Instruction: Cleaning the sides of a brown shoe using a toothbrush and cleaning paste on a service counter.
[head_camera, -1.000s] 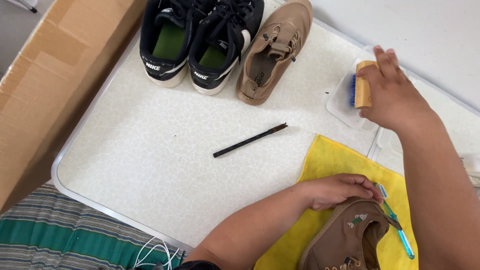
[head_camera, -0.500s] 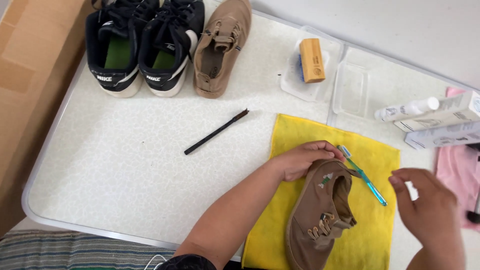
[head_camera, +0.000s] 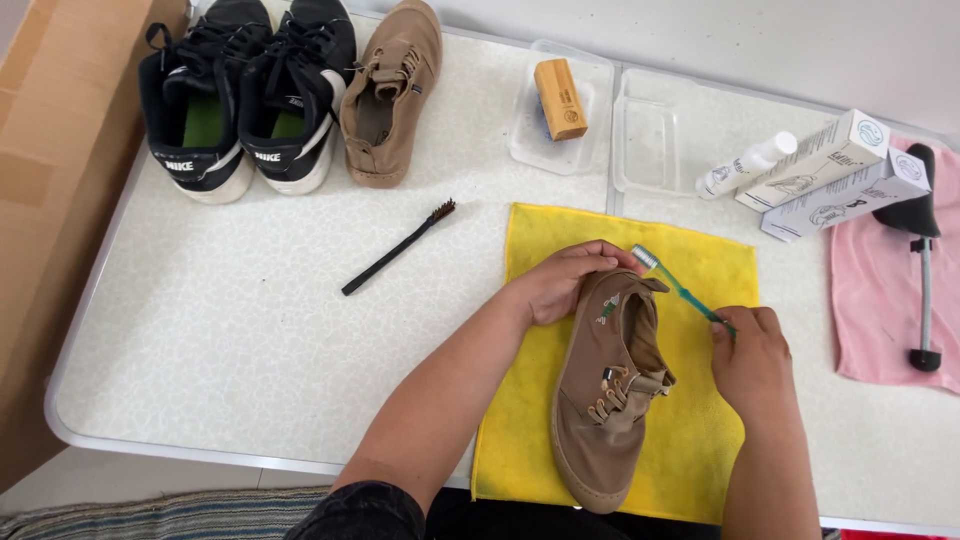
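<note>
A tan canvas shoe lies on a yellow cloth, heel pointing away from me. My left hand grips the heel end of that shoe. My right hand closes its fingers on the handle end of a teal toothbrush, whose bristle head lies beside the shoe's heel near my left fingertips.
A second tan shoe and two black sneakers stand at the table's far left. A thin black brush lies mid-table. A wooden block brush rests in a clear tray. White bottle, boxes and pink cloth sit right. Cardboard box stands left.
My right hand let go of the wooden brush in the tray, came back toward me and took hold of the toothbrush handle. My left hand stayed on the shoe's heel. The view shifted right.
</note>
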